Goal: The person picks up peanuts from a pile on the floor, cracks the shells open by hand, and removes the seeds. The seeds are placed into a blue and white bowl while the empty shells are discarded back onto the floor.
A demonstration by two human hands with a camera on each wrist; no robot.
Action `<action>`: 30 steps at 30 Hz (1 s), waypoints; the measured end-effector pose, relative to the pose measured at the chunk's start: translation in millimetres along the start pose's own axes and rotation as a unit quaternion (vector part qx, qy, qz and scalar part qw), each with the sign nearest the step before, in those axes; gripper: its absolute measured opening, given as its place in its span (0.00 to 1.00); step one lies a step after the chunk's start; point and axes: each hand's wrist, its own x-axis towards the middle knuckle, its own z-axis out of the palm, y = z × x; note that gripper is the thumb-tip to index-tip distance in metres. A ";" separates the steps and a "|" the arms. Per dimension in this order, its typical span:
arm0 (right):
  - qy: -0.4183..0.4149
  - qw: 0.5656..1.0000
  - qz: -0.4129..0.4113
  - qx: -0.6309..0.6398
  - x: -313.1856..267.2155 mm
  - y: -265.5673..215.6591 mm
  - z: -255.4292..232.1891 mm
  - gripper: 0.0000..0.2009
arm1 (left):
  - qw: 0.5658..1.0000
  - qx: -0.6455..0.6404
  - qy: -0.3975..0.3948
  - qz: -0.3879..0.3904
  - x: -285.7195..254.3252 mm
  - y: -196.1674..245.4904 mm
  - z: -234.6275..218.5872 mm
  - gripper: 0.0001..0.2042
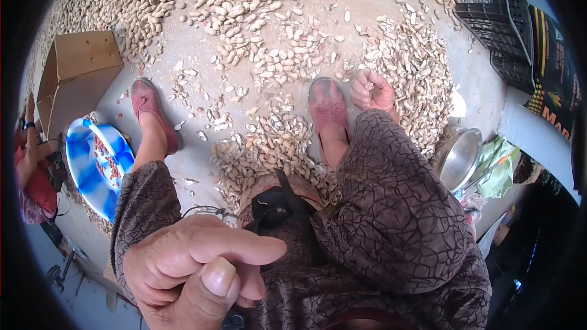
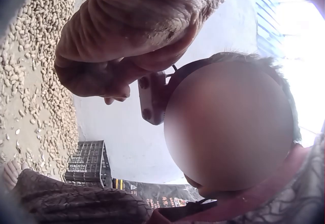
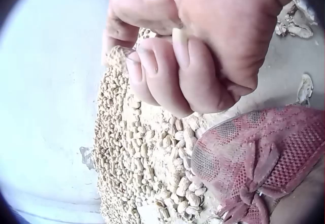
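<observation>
My left hand (image 1: 195,269) is raised close to the head camera, fingers curled and thumb bent against them. Nothing shows between its fingers; the inside of the palm is hidden. In the left wrist view this hand (image 2: 127,36) hangs near the person's head and a head-worn camera (image 2: 152,97). Low beside the right shoe (image 1: 328,107), my right hand (image 1: 373,91) pinches a peanut (image 3: 118,57) between thumb and index finger, the other fingers folded into the palm. Peanut shells (image 1: 409,79) lie on the floor around this hand.
Unshelled peanuts (image 1: 257,9) spread over the floor ahead. On the left are a cardboard box (image 1: 92,55) and a blue-and-white basin (image 1: 82,165) with red kernels (image 1: 107,162). A metal bowl (image 1: 460,157) and black crates (image 1: 492,12) stand right. Another person (image 1: 33,171) sits far left.
</observation>
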 end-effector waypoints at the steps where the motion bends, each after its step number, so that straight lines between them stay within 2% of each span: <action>1: 0.005 1.000 -0.005 0.001 2.2 -0.3 3.4 0.07 | 1.000 0.000 0.000 -0.001 0.4 -0.7 -0.6 0.14; 8: 0.037 0.998 -0.044 -0.002 10.7 -13.1 20.9 0.08 | 1.000 0.017 -0.010 0.001 1.5 -4.6 -1.8 0.14; 10: 0.114 0.987 -0.066 -0.095 12.7 -15.8 22.4 0.07 | 1.000 0.022 -0.007 0.003 1.4 -4.5 -2.3 0.14; 11: 0.115 0.987 -0.065 -0.095 15.6 -16.9 21.0 0.07 | 1.000 0.024 -0.017 0.004 1.7 -3.5 -2.9 0.14; 12: 0.186 0.947 -0.039 -0.261 19.9 -17.8 18.3 0.06 | 0.999 0.025 -0.026 0.006 2.1 -2.9 -3.3 0.14; 13: 0.250 0.874 -0.011 -0.417 23.6 -17.5 15.5 0.06 | 0.999 0.024 -0.026 0.006 2.3 -3.1 -3.6 0.14; 14: 0.250 0.874 -0.011 -0.417 27.9 -13.6 11.2 0.06 | 0.999 0.027 -0.032 0.016 2.4 -3.5 -3.9 0.13; 15: 0.243 0.778 -0.053 -0.576 33.1 -7.1 6.5 0.04 | 0.999 0.029 -0.038 0.026 2.4 -3.9 -4.3 0.13; 16: 0.227 0.655 -0.093 -0.714 36.7 -2.4 2.4 0.03 | 0.999 0.029 -0.037 0.027 2.4 -4.1 -4.9 0.13; 20: 0.236 0.669 -0.081 -0.700 41.0 5.9 -6.4 0.03 | 0.998 0.021 -0.050 0.043 2.3 -4.6 -6.2 0.13; 22: 0.220 0.697 -0.057 -0.680 41.5 8.1 -8.7 0.03 | 0.997 0.013 -0.057 0.049 2.9 -3.5 -6.6 0.13; 26: 0.177 0.699 -0.077 -0.688 37.6 10.0 -9.3 0.03 | 0.996 0.030 -0.068 0.045 2.7 -2.5 -6.1 0.13; 28: 0.184 0.668 -0.016 -0.721 31.9 6.1 1.7 0.04 | 0.996 0.025 -0.064 0.052 2.8 -2.7 -5.6 0.13; 29: 0.182 0.669 -0.016 -0.721 29.7 5.6 -1.0 0.04 | 0.996 0.033 -0.065 0.047 3.2 -2.2 -5.6 0.13; 30: 0.139 0.649 -0.054 -0.746 27.2 4.9 -5.3 0.04 | 0.996 0.041 -0.066 0.041 3.5 -1.7 -5.6 0.13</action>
